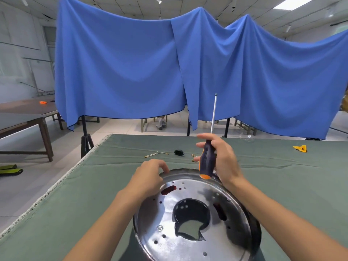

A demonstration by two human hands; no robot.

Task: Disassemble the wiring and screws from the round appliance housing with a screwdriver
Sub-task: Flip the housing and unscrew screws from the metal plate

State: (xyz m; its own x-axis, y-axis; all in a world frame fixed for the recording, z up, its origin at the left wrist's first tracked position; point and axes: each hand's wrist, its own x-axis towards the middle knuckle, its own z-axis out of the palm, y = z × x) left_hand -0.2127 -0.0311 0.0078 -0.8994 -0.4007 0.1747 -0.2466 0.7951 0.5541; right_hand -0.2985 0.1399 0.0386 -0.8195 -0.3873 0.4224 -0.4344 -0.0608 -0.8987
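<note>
The round shiny metal housing (188,249) lies on the green-covered table near me, with a large ragged centre hole, small holes and one screw (159,227) left of the hole. My left hand (150,178) rests with curled fingers on the housing's far left rim. My right hand (220,157) grips the dark, orange-tipped handle of a screwdriver (207,159) above the far rim, shaft pointing straight up. Removed wires (156,154) and a small black part (178,152) lie on the cloth beyond the housing.
A yellow piece (300,148) lies far right on the green tablecloth (75,213). A clear plastic item (247,137) sits at the far edge. Blue curtains (131,72) hang behind the table. Wooden tables (22,121) stand at left.
</note>
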